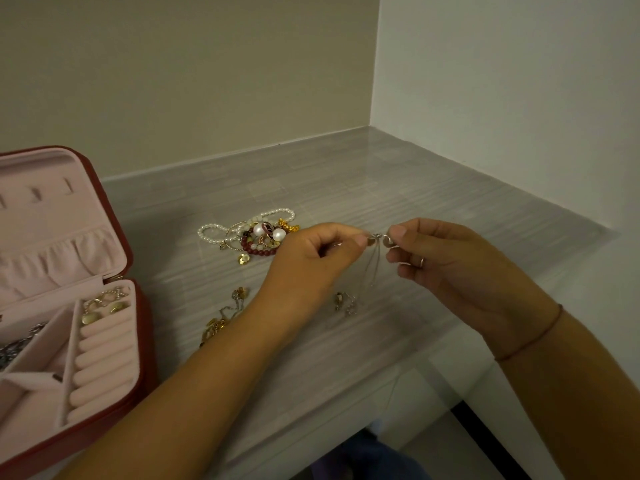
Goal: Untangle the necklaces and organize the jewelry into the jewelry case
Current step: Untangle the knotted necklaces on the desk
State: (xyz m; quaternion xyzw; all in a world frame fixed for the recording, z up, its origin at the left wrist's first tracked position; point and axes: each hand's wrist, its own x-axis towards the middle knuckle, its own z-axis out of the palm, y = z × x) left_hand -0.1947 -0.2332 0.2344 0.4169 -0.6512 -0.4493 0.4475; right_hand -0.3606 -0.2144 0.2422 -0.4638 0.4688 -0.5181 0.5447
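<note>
Head view shows the open red jewelry case (143, 341) at the tabletop's (381, 188) near left, then the left hand (311, 261) and right hand (450, 268), whose curled fingers (351, 237) pinch a thin silver necklace (376, 237) dangling between them above the tabletop, and beyond lies a heap of pearl and bead bracelets (258, 235).

Home nook: countertop (381, 188), jewelry case (143, 341)

Grey striped countertop (346, 188) w/ beige wall (173, 64) behind, white wall (519, 81) at rt.
</note>
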